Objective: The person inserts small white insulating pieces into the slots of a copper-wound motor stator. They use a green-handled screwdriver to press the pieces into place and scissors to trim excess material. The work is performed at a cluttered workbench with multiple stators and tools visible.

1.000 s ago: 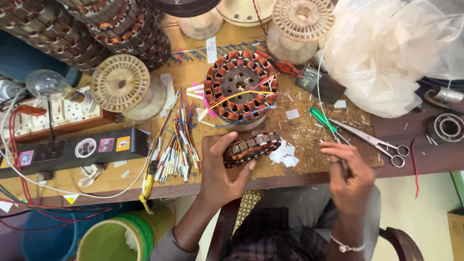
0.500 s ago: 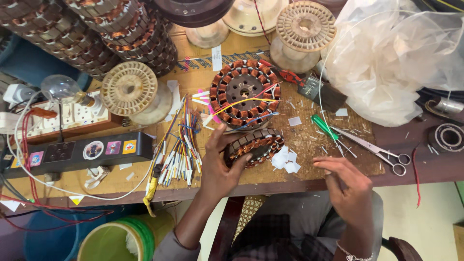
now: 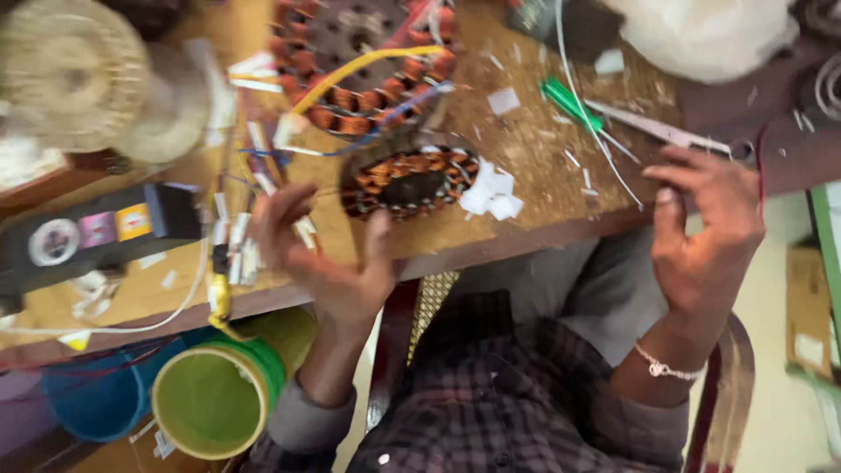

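Currently, left hand: the left hand (image 3: 328,263) reaches toward the small round copper-wound motor stator (image 3: 407,180), thumb touching its near edge, fingers spread and closed on nothing.
Right hand: the right hand (image 3: 705,232) hovers past the edge of the brown wooden surface (image 3: 534,149), fingers half curled; it may pinch a thin white wire (image 3: 596,131), but blur hides this, so I cannot tell.
Stator position: lying flat near the front edge, just beside white paper scraps (image 3: 495,193), with a larger copper-wound stator (image 3: 359,61) behind it.
Doing it well: steady the small stator with a full palm before working the windings, and keep loose wire clear of the steel scissors (image 3: 666,134).
Containers: a green-rimmed yellow plastic bucket (image 3: 210,403) below the surface looks empty; a blue tub (image 3: 96,403) beside it shows no contents.
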